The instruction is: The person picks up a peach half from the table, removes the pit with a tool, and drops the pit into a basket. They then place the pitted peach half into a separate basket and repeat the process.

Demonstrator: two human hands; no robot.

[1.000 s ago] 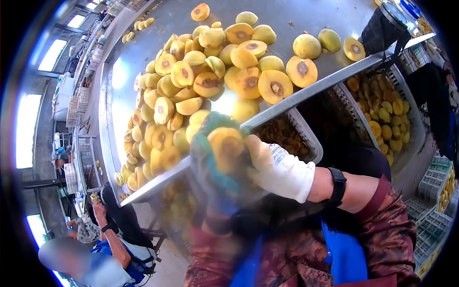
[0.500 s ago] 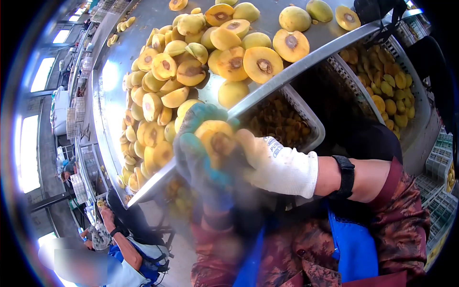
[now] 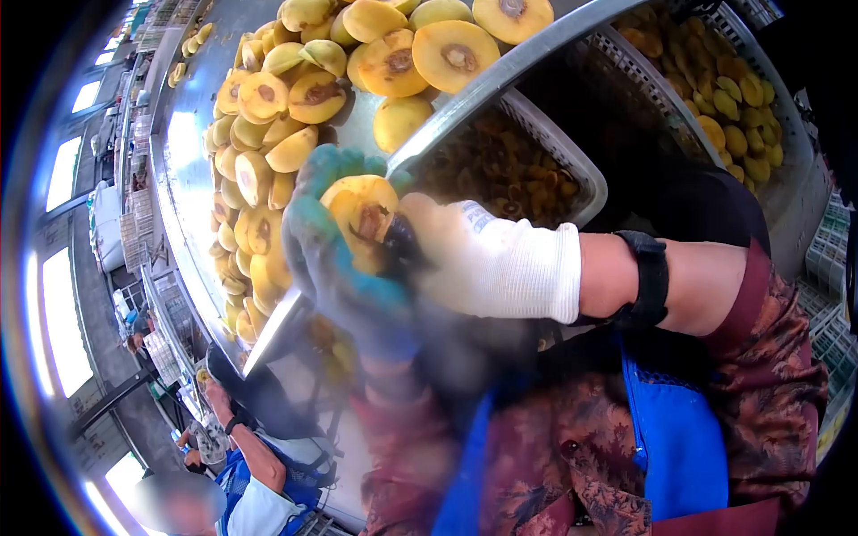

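My left hand (image 3: 335, 259), in a teal glove, cups a halved yellow peach (image 3: 359, 219) with its cut face and dark pit hollow turned up. My right hand (image 3: 483, 259), in a white knit glove, presses a dark small tool into the peach's pit hollow; the tool is mostly hidden. Both hands hover just off the near edge of a steel table (image 3: 183, 170). On it lies a heap of halved peaches (image 3: 268, 134).
A white plastic crate (image 3: 585, 192) with brown pits hangs below the table edge, and a second crate (image 3: 786, 205) of yellow peach pieces sits at the right. Another person (image 3: 250, 464) in blue works at lower left. Stacked crates stand far right.
The view has tilted down, so the table and fruit heap slid up and out of frame. My hands with the peach half moved left and closer; the right hand now digs at the pit.
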